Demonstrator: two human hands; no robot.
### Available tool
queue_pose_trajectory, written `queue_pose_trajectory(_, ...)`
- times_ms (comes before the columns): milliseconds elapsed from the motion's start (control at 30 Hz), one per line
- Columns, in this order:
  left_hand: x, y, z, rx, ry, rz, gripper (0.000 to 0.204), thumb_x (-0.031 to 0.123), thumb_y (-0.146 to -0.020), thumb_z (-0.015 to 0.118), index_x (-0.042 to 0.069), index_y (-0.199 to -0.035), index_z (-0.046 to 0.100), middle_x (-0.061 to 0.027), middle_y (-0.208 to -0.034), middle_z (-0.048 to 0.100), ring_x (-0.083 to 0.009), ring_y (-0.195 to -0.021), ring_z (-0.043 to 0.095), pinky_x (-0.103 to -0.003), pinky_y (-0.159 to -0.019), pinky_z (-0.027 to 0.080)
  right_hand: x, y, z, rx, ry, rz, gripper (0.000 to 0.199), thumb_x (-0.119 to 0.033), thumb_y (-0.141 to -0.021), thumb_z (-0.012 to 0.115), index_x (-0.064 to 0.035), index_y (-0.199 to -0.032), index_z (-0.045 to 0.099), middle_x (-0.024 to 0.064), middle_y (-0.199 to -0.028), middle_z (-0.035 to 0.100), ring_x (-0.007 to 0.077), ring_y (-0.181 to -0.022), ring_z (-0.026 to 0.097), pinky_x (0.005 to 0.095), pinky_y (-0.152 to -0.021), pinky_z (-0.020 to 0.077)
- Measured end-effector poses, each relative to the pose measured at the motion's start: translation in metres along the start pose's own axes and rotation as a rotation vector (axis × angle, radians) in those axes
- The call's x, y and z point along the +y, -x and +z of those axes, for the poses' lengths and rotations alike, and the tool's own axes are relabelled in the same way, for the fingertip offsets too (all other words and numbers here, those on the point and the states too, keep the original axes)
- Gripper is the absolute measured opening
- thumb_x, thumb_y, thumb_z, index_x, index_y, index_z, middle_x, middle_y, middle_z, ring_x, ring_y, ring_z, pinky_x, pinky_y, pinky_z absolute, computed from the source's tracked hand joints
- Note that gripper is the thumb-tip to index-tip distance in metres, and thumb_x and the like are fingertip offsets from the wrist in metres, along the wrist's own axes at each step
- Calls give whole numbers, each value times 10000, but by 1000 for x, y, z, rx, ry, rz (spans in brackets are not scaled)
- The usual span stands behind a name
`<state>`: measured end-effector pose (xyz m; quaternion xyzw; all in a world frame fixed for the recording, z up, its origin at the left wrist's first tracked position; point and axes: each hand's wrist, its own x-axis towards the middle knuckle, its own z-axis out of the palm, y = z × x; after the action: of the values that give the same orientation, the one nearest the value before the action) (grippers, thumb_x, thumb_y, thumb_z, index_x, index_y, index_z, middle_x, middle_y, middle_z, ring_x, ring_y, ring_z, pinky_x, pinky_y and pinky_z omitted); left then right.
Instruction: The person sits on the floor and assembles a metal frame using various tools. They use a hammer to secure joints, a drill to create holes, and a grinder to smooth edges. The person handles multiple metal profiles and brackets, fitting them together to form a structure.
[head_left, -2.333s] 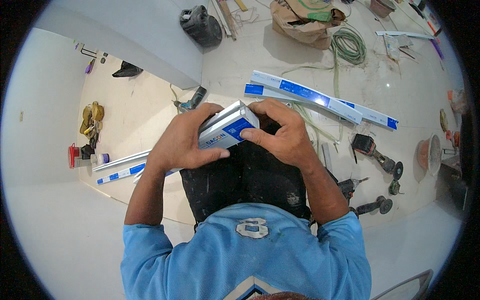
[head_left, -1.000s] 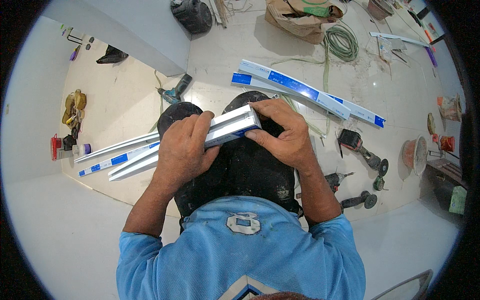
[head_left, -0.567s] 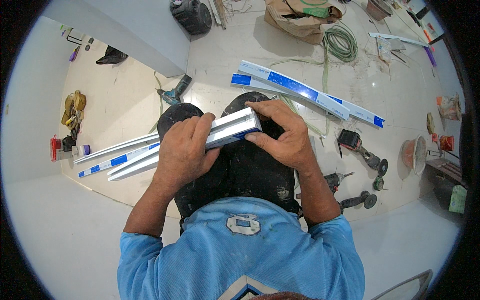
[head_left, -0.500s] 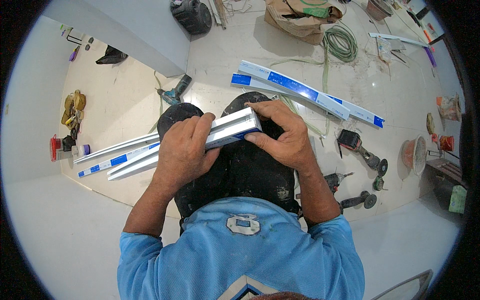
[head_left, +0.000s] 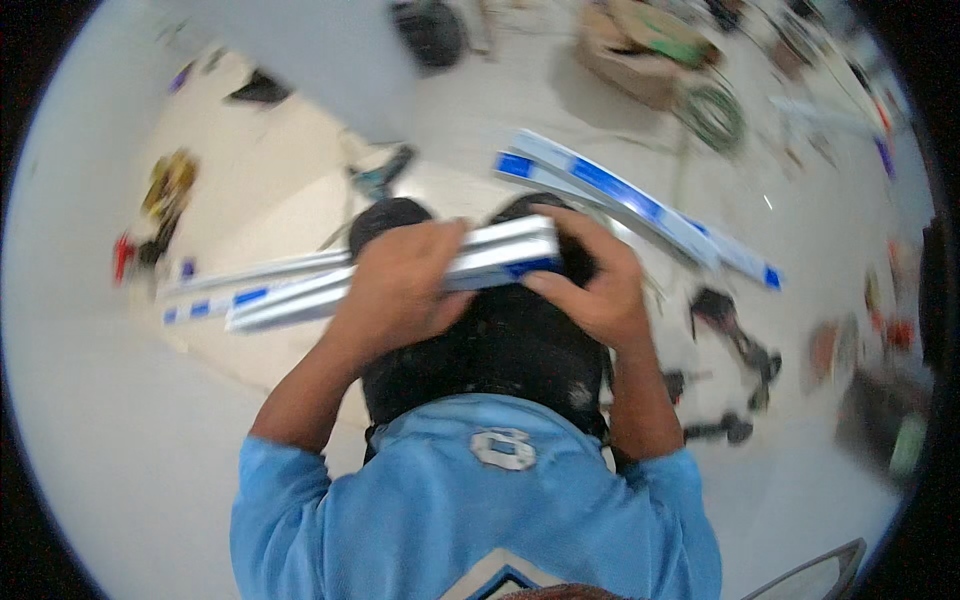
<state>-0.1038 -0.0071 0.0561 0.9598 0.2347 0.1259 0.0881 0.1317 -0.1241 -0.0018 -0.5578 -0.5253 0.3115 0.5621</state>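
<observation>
Gripping a long white channel strip (head_left: 400,280) with blue patches, your left hand (head_left: 395,290) wraps closed around its middle, while your right hand (head_left: 590,290) pinches its squared near end. The strip lies across your dark-trousered knees, running leftward over the pale floor (head_left: 120,450). Beyond the strip's right end lies a second pair of white-and-blue strips (head_left: 640,205); farther beyond, a blurred green coiled hose (head_left: 712,112).
</observation>
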Motion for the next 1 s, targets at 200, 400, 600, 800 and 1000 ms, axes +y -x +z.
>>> queue_pose_trajectory(200, 10, -39, 14, -124, 95, 90, 599, 210, -797, 884, -3, -1274, 592, -188, -1073, 720, -398, -1000, 742, -496, -874, 596, 28, 14, -29, 171, -165, 132, 547, -10, -890, 790, 52, -1412, 637, 142, -1290, 713, 247, -1202, 681, 395, -1104, 513)
queue_pose_trajectory(400, 9, 19, 7, 548, 159, 344, 381, 269, -785, 947, 59, -992, 707, -74, -886, 653, -281, -808, 653, -412, -702, 533, 59, 4, -73, 91, -224, 24, 513, -53, -1034, 701, 94, -1504, 558, 179, -1357, 675, 252, -1258, 661, 401, -1141, 492)
queue_pose_trajectory(600, -35, 149, 35, 297, 1092, -1296, 490, 459, -1039, 729, 41, -784, 742, -45, -712, 680, -154, -675, 621, -332, -654, 519, 89, -6, -122, 280, -288, 89, 519, -157, -1047, 724, 102, -1476, 590, 180, -1297, 713, 256, -1166, 696, 403, -1051, 542)
queue_pose_trajectory(800, -71, 190, 70, 822, 1478, -1018, 560, 560, -1044, 687, 122, -1393, 672, -130, -1310, 733, -317, -1157, 687, -505, -994, 522, 103, -60, -93, 173, -314, 143, 371, -248, -1038, 715, 35, -1277, 744, 71, -1101, 763, 152, -967, 683, 339, -890, 566)
queue_pose_trajectory(1000, -110, 83, -114, 1179, 1097, -73, 982, 487, -827, 760, 22, -1632, 445, -249, -1751, 347, -424, -1649, 240, -682, -1312, 175, 122, -121, -36, 98, -774, 241, 382, -348, -1082, 707, 6, -1217, 759, 101, -1086, 776, 233, -961, 758, 437, -867, 657)
